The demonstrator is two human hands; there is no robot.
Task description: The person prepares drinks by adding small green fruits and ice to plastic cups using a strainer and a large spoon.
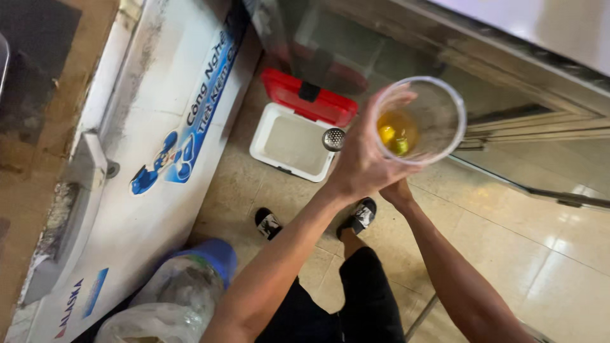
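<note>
L hand [363,162] w/ cup [419,121], tiled floor [540,254]

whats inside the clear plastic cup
The clear plastic cup in the left hand holds a little amber liquid with yellow and green bits. The right hand covers its underside.

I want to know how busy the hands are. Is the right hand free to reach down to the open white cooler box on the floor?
Probably not at once: the right hand sits under the clear plastic cup that the left hand grips. Nothing lies between it and the cooler box, whose red lid stands open.
</note>
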